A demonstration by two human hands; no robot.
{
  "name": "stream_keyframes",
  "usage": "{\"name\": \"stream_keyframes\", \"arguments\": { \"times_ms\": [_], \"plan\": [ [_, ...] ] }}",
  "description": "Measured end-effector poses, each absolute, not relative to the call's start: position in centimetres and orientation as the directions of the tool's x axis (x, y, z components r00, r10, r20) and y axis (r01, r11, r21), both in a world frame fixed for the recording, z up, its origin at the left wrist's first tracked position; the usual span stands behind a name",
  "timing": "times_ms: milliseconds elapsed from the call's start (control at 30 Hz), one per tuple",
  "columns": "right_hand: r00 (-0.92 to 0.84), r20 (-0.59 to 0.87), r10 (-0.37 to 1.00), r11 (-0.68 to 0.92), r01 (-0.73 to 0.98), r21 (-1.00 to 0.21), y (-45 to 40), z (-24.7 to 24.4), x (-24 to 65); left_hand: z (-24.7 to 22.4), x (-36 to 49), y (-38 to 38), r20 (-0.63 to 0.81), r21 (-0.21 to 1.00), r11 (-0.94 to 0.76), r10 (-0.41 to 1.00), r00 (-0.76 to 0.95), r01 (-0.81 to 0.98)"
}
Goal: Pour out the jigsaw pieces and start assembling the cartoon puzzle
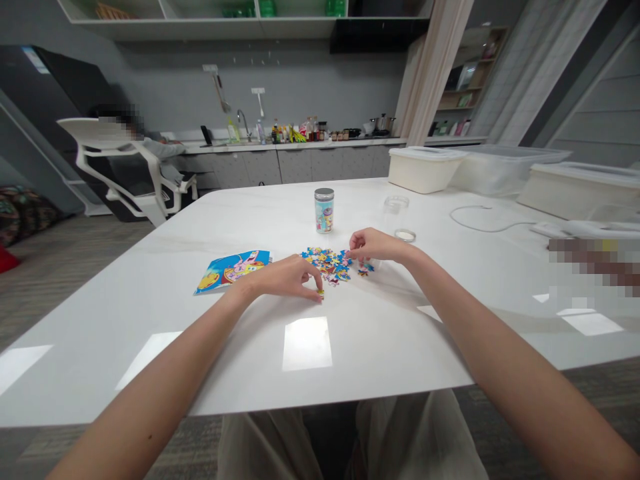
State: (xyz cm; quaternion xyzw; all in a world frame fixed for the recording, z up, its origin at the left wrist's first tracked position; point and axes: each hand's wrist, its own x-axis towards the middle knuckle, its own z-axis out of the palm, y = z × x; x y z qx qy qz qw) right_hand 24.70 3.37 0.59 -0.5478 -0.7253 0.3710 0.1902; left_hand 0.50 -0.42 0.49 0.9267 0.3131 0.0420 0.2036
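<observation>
A pile of colourful jigsaw puzzle pieces (327,261) lies on the white table between my hands. My left hand (295,277) is at the pile's near left side, thumb and forefinger closed on a small yellowish puzzle piece (321,293) at the table surface. At the right edge of the pile, my right hand (373,245) has its fingers curled down among the pieces; its fingertips are partly hidden, so what they hold is unclear. Left of my left hand lies a picture sheet (235,268) with cartoon figures on blue. Behind the pile stands a printed canister (324,212) with a metal lid.
A clear jar (396,205) and a ring-shaped lid (405,235) are beyond my right hand. Plastic bins (425,170) line the table's far right, with a pale cable (480,227) before them. A person sits in a white-framed chair (123,167) at the left.
</observation>
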Motion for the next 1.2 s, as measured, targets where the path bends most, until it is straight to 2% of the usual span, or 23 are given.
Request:
{"name": "stream_keyframes", "arguments": {
  "times_ms": [200, 467, 700, 933, 1067, 1200],
  "plan": [
    [-0.379, -0.166, 0.911, 0.13, 0.644, -0.754, 3.48, 0.51, 24.67, 0.2, 0.72, -0.4, -0.05, 0.393, -0.698, 0.634, 0.771, 0.599],
    [-0.403, -0.118, 0.908, 0.214, 0.686, -0.696, 3.57, 0.51, 24.71, -0.04, 0.17, 0.24, -0.045, 0.325, -0.727, 0.627, 0.778, 0.605],
    [-0.406, -0.131, 0.904, 0.219, 0.704, -0.675, 3.27, 0.84, 24.75, 0.41, 0.28, -0.24, -0.109, 0.396, -0.695, 0.613, 0.783, 0.6],
    [-0.379, -0.158, 0.912, 0.182, 0.719, -0.671, 3.76, 0.48, 25.15, 0.52, 0.41, -0.42, -0.108, 0.415, -0.695, 0.603, 0.791, 0.587],
    [-0.355, -0.152, 0.922, 0.189, 0.758, -0.624, 3.91, 0.32, 25.19, 0.63, 0.54, -0.54, -0.106, 0.412, -0.693, 0.608, 0.787, 0.591],
    [-0.318, -0.128, 0.939, 0.215, 0.837, -0.504, 4.02, 0.27, 25.4, 0.51, 0.57, -0.55, -0.103, 0.42, -0.695, 0.602, 0.792, 0.584]
  ]
}}
